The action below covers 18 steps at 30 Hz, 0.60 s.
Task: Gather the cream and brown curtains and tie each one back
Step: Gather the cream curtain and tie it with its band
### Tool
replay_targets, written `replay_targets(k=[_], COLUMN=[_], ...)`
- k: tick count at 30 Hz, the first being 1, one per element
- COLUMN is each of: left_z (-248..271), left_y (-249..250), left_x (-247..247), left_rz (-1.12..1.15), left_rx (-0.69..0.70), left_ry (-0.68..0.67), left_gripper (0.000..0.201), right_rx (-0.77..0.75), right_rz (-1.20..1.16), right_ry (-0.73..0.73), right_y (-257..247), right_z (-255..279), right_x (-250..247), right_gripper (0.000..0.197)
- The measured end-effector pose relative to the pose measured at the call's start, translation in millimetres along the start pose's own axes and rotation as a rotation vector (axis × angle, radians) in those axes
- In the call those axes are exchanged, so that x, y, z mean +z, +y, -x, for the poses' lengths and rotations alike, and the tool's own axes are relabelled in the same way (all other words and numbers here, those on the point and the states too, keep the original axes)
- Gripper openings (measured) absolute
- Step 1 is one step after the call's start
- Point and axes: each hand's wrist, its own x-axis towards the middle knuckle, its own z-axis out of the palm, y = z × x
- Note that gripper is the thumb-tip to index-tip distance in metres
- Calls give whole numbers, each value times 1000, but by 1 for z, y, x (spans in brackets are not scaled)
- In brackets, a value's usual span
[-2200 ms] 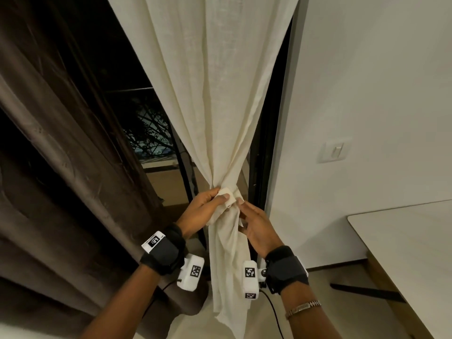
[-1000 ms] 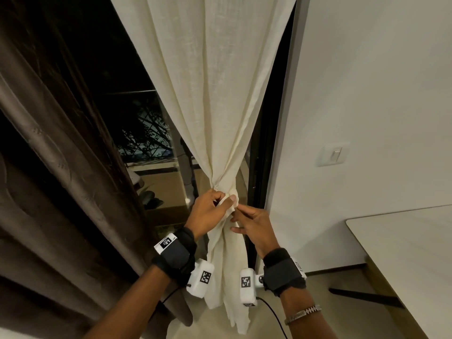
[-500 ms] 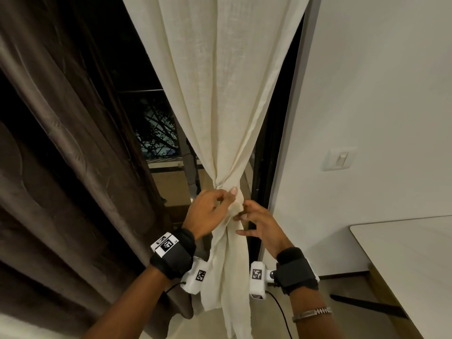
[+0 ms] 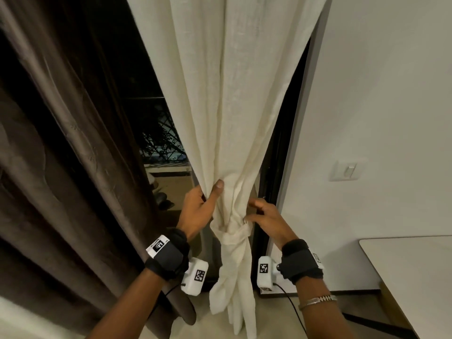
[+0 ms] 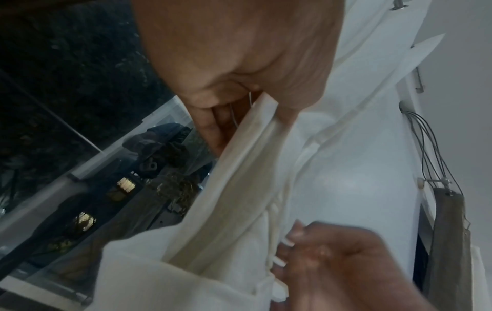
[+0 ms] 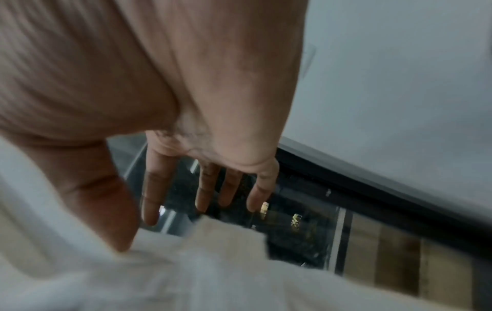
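The cream curtain [image 4: 232, 118] hangs in the middle, gathered into a bunch, with a cream tie band [image 4: 236, 237] wrapped around it low down. Just above the band, my left hand [image 4: 210, 194] grips the bunch's left edge, thumb in front and fingers behind. In the left wrist view the fabric [image 5: 253, 189] is pinched in that hand [image 5: 239, 117]. My right hand [image 4: 254, 211] is at the bunch's right side with its fingers spread. Its thumb rests on the cloth [image 6: 213, 263] and it holds nothing. The brown curtain [image 4: 61, 167] hangs loose on the left.
A dark glass door with a balcony railing [image 4: 161, 148] lies behind the curtains. The white wall on the right carries a light switch [image 4: 348, 170]. A pale table [image 4: 415, 277] juts in at the lower right, close to my right forearm.
My left hand has slid up the curtain, above the tie band, which now shows wrapped round the bunch. My right hand has let go of the fabric and spread its fingers.
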Motion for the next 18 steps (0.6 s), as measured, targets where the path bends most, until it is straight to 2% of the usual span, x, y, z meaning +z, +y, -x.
replay_targets(k=[2, 4, 5, 8, 12, 13, 15, 18], left_z=[5, 6, 6, 1, -2, -2, 1, 5], left_y=[6, 14, 20, 31, 20, 15, 14, 16], left_x=[-1, -1, -1, -5, -19, -22, -20, -10], left_rz=[46, 114, 130, 24, 32, 29, 22, -12], left_rx=[39, 64, 82, 139, 112, 101, 90, 111], left_ry=[-5, 14, 29, 191, 438, 466, 470, 431], left_gripper=[38, 31, 25, 13, 23, 28, 29, 15], right_rx=[-70, -141, -169, -209, -195, -184, -175, -161], right_rz=[-218, -353, -316, -123, -199, -231, -244, -243], right_ry=[-28, -49, -15, 266, 567, 575, 477, 464], right_y=[-13, -33, -43, -56, -41, -39, -40, -44], right_z=[-1, -1, -2, -10, -19, -17, -14, -10], right_x=[-8, -9, -7, -6, -28, -33, -36, -31], right_gripper=[47, 36, 29, 21, 19, 18, 17, 22])
